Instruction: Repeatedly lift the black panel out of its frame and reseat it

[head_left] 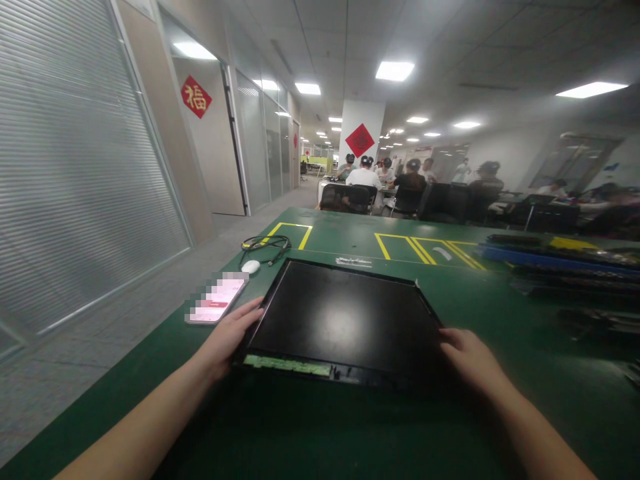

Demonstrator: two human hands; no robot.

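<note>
Two human arms, bare as far as the view runs. Left forearm (145, 417) smooth in outline, broad low in view, narrowing evenly to the wrist; left hand (233, 337) ungloved, fingers (250, 308) slim. Right forearm (537, 420) similarly tapered, bare; right hand (467, 357) ungloved. Nails probably short, though blur leaves this uncertain.

On the left, a red sign (196, 97) on the door (218, 157) bears the gold character 福; the far sign (360, 141) on the pillar (369, 110) carries a character too dim to read
</note>
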